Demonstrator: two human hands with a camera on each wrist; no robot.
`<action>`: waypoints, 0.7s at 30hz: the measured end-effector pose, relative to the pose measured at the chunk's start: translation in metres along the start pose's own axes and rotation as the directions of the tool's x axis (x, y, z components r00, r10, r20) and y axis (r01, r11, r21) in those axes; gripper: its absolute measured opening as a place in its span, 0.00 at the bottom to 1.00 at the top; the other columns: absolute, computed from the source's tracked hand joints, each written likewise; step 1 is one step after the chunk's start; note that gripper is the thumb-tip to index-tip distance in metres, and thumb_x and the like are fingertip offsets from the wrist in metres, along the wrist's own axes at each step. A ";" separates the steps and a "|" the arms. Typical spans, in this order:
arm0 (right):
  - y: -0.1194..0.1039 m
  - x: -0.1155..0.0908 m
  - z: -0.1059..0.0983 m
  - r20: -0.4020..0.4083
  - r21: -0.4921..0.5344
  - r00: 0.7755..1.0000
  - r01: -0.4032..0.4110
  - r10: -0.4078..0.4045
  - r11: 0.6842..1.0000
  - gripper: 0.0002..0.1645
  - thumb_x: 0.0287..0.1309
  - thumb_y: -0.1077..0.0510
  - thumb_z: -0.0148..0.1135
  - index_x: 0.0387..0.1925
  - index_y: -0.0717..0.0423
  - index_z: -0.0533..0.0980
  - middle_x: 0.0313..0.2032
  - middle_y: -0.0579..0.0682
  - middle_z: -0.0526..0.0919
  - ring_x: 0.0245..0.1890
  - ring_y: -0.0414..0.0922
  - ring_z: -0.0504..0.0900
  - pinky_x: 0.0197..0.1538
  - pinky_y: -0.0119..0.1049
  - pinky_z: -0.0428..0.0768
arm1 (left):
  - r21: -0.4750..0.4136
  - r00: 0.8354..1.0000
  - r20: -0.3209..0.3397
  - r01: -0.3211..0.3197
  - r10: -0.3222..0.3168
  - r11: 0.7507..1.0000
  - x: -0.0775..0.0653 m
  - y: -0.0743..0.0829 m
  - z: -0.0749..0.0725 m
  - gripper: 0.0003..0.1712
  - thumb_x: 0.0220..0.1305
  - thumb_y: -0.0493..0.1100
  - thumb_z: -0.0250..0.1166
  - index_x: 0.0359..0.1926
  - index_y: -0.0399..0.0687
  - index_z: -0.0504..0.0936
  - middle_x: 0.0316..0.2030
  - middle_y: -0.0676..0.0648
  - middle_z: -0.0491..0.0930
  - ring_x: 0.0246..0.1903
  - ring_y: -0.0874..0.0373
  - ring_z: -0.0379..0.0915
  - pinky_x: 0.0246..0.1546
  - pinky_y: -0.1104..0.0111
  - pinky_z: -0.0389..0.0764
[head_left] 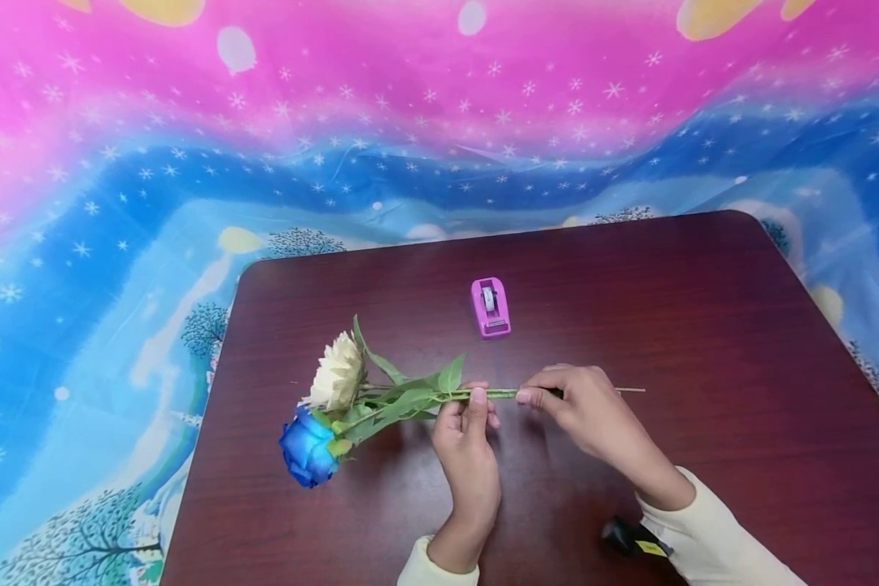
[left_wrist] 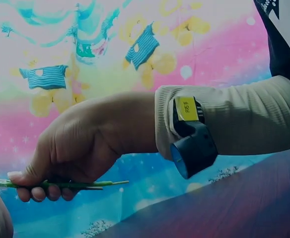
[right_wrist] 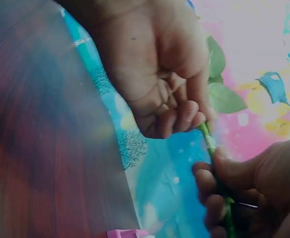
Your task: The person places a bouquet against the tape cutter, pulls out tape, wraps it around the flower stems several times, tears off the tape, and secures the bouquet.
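Background: printed pink-and-blue cloth (head_left: 425, 106) behind a dark wooden table (head_left: 703, 325).
Flowers: a cream flower (head_left: 338, 373) and a blue rose (head_left: 309, 448), heads side by side at left; their green stems (head_left: 504, 394) run right, through both hands.
Tape dispenser (head_left: 491, 308): pink, on the table, beyond the hands and apart from them.
Risk: the stems could slip or roll over one another, likely if either pinch slackened; opposing twists might splay the heads, and hard pressure might kink the thin stalks.
Left hand (head_left: 469, 456): reaching in from the near side, nearly closed, thumb and fingers pinching the stems just right of the leaves (head_left: 413, 399).
Right hand (head_left: 593, 411): angled in from near right, closed, thumb pressing the stems, fingers curled round them; a stem end protrudes rightward.
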State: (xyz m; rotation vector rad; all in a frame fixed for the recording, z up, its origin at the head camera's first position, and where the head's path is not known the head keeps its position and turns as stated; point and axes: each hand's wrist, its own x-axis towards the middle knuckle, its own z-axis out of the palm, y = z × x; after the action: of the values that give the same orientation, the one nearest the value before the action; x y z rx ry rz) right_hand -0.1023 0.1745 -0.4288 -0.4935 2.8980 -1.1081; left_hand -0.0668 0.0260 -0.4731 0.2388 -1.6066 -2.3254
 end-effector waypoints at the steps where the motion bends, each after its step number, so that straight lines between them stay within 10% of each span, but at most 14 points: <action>1: 0.001 0.000 0.002 -0.044 -0.016 0.999 0.027 -0.027 1.000 0.03 0.60 0.54 0.72 0.34 0.45 0.89 0.30 0.37 0.87 0.31 0.33 0.83 0.37 0.33 0.80 | 0.006 1.000 -0.002 0.005 -0.005 1.000 0.000 0.000 0.001 0.18 0.76 0.40 0.59 0.47 0.21 0.78 0.29 0.49 0.75 0.26 0.65 0.73 0.30 0.77 0.76; 5: 0.004 -0.001 0.012 -0.227 -0.126 0.954 0.168 -0.193 0.978 0.04 0.51 0.57 0.77 0.31 0.50 0.89 0.26 0.40 0.86 0.28 0.36 0.80 0.33 0.34 0.79 | 0.018 0.999 -0.017 0.035 -0.035 0.999 0.003 0.002 0.003 0.17 0.76 0.41 0.59 0.47 0.26 0.80 0.29 0.48 0.77 0.26 0.65 0.74 0.32 0.77 0.77; 13: 0.012 0.000 0.030 -0.423 -0.373 0.741 0.383 -0.522 0.845 0.25 0.73 0.46 0.57 0.31 0.60 0.87 0.24 0.48 0.85 0.23 0.44 0.74 0.28 0.38 0.67 | -0.045 0.999 -0.041 0.012 -0.014 0.999 0.007 0.000 0.004 0.16 0.74 0.38 0.62 0.44 0.21 0.77 0.26 0.51 0.77 0.25 0.64 0.74 0.31 0.75 0.77; 15: 0.013 -0.002 0.030 -0.396 -0.368 0.767 0.370 -0.504 0.853 0.26 0.75 0.44 0.54 0.33 0.59 0.86 0.25 0.47 0.84 0.24 0.44 0.74 0.28 0.38 0.69 | -0.042 0.999 -0.034 -0.011 0.010 0.999 0.007 -0.001 0.003 0.16 0.74 0.37 0.61 0.44 0.20 0.76 0.26 0.51 0.77 0.25 0.65 0.74 0.30 0.76 0.76; 21: 0.008 -0.005 0.019 -0.189 -0.259 0.950 0.197 -0.249 0.946 0.13 0.71 0.47 0.61 0.37 0.49 0.84 0.29 0.39 0.84 0.28 0.35 0.77 0.33 0.37 0.78 | -0.072 0.998 0.008 -0.065 0.066 0.995 0.008 -0.006 0.002 0.19 0.75 0.38 0.59 0.42 0.18 0.74 0.29 0.54 0.78 0.26 0.66 0.75 0.29 0.77 0.75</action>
State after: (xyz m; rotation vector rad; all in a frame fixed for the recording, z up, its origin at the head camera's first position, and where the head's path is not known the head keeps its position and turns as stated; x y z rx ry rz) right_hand -0.0982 0.1692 -0.4486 -0.7721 3.2583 -0.8886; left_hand -0.0758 0.0271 -0.4774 0.1557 -1.5095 -2.3329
